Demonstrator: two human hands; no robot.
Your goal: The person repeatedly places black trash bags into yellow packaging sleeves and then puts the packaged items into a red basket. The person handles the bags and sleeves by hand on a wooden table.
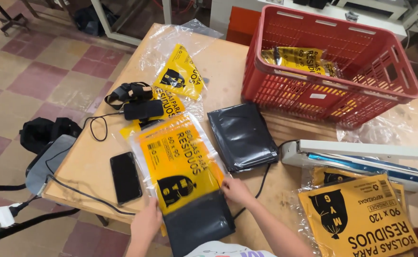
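A clear plastic sleeve with a yellow printed insert (178, 159) lies on the wooden table (228, 62) in front of me. A folded stack of black bags (197, 222) sticks partway out of the sleeve's near end. My left hand (147, 222) grips the sleeve's near left corner beside the black stack. My right hand (236, 191) holds the sleeve's near right corner, fingers on the plastic edge. A second folded stack of black bags (241, 134) lies further back, to the right of the sleeve.
A red plastic crate (335, 88) with yellow packs inside stands at the back right. A white heat sealer (361, 159) lies at right, yellow packs (361, 219) below it. A black phone (125, 177), a power bank (143, 109), cables and more yellow inserts (180, 74) lie at left.
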